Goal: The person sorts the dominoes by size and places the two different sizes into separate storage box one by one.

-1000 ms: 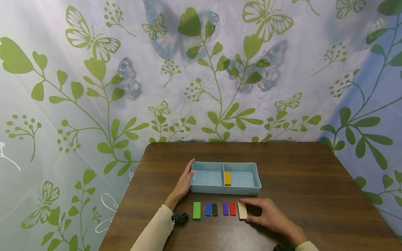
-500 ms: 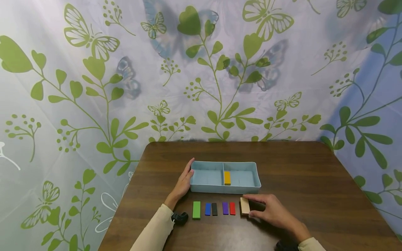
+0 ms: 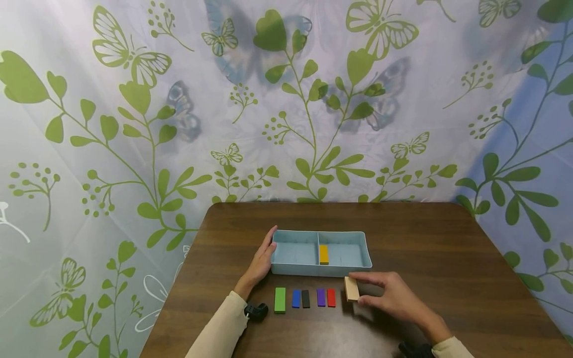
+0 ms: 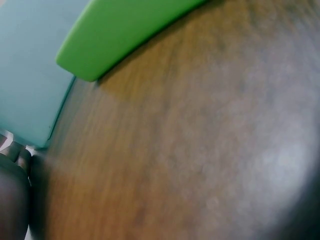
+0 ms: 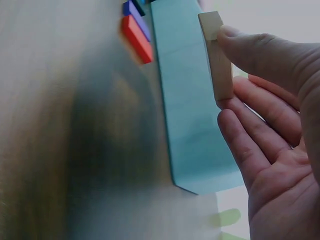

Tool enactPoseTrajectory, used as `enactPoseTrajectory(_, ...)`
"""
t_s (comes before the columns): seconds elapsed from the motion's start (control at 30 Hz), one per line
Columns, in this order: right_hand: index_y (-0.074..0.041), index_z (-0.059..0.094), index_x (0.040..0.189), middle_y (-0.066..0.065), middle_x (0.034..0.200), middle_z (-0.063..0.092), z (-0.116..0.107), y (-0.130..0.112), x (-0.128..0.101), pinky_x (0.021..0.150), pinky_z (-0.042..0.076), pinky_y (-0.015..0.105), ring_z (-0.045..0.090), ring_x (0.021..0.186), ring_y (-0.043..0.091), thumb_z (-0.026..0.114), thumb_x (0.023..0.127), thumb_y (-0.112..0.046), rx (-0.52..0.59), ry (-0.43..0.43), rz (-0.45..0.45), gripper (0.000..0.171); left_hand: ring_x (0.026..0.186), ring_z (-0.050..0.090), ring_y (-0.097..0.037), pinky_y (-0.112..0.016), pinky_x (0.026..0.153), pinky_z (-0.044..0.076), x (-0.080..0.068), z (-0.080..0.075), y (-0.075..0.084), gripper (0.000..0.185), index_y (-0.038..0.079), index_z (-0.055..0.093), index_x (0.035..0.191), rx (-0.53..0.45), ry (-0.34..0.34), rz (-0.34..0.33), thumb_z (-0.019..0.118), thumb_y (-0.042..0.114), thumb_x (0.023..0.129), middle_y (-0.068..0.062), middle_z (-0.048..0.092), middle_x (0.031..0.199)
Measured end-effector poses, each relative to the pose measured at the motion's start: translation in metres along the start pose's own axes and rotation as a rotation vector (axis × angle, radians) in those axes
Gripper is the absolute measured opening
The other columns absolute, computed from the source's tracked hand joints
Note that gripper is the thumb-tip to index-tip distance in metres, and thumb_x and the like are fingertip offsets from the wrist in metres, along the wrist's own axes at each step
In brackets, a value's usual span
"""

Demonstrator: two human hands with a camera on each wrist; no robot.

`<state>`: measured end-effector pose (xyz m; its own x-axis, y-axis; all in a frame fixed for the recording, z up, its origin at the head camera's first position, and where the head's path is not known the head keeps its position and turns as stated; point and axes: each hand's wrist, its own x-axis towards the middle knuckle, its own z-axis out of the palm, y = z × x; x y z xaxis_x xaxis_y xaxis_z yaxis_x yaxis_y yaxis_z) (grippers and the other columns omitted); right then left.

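Note:
My right hand (image 3: 396, 298) pinches a plain wooden block (image 3: 351, 289) end to end between thumb and fingers. In the head view the block hangs above the table, just in front of the tray's near right part; the right wrist view shows the same wooden block (image 5: 218, 62) with the thumb on one end. My left hand (image 3: 260, 261) rests against the left end of the light blue tray (image 3: 322, 270), fingers straight along its wall. A divider splits the tray in two. A yellow block (image 3: 324, 254) lies in the right compartment, beside the divider.
In front of the tray a row of blocks lies on the brown table (image 3: 425, 238): green (image 3: 280, 300), blue (image 3: 297, 299), black (image 3: 306, 299), purple (image 3: 321, 298) and red (image 3: 331, 298). A patterned curtain (image 3: 286, 124) hangs behind the table.
My right hand has lifted the wooden block off the table at the right end of the row and moved it slightly right and toward the tray. The left hand stays at the tray.

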<state>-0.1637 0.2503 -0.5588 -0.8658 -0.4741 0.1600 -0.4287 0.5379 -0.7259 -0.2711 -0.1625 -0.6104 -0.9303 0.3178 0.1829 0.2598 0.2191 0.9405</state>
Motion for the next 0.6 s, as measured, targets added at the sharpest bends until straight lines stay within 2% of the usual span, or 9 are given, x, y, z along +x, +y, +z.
enactPoseTrajectory(0.2,-0.019,0.075,0.143,0.002,0.137,0.078,-0.012,-0.007,0.004,0.102,0.059,0.022,0.075,0.122,0.015,0.093,0.09,-0.029,0.032,0.025,-0.074,0.057,0.172,0.008,-0.033,-0.064,0.137,0.009,0.001,0.001,0.002,0.057,0.014,0.017,0.177,-0.03,0.002,-0.033,0.03,0.013,0.121,-0.005,0.013,0.185)
enactPoseTrajectory(0.4,-0.024,0.075,0.143,-0.004,0.14,0.076,-0.024,-0.011,0.009,0.103,0.054,0.017,0.071,0.128,0.008,0.094,0.088,-0.031,0.026,0.04,-0.025,0.059,0.171,0.01,-0.038,-0.063,0.136,0.016,0.0,-0.001,-0.003,0.057,0.015,0.018,0.177,0.0,-0.009,0.042,0.031,0.018,0.121,-0.012,0.014,0.185)
enactPoseTrajectory(0.47,-0.023,0.075,0.143,-0.004,0.14,0.076,-0.027,-0.011,0.012,0.104,0.053,0.017,0.071,0.128,0.009,0.094,0.088,-0.031,0.019,0.047,-0.026,0.058,0.171,0.012,-0.038,-0.059,0.136,0.02,0.0,-0.001,-0.005,0.057,0.018,0.018,0.177,0.024,-0.009,0.05,0.031,0.022,0.122,-0.012,0.014,0.185)
enactPoseTrajectory(0.6,-0.021,0.075,0.142,0.0,0.139,0.077,-0.031,-0.011,0.018,0.104,0.053,0.015,0.073,0.127,0.016,0.094,0.088,-0.029,0.008,0.069,-0.04,0.058,0.171,0.01,-0.037,-0.062,0.136,0.017,-0.001,-0.001,-0.002,0.057,0.022,0.018,0.177,0.008,-0.012,0.018,0.03,0.025,0.122,-0.009,0.013,0.185)
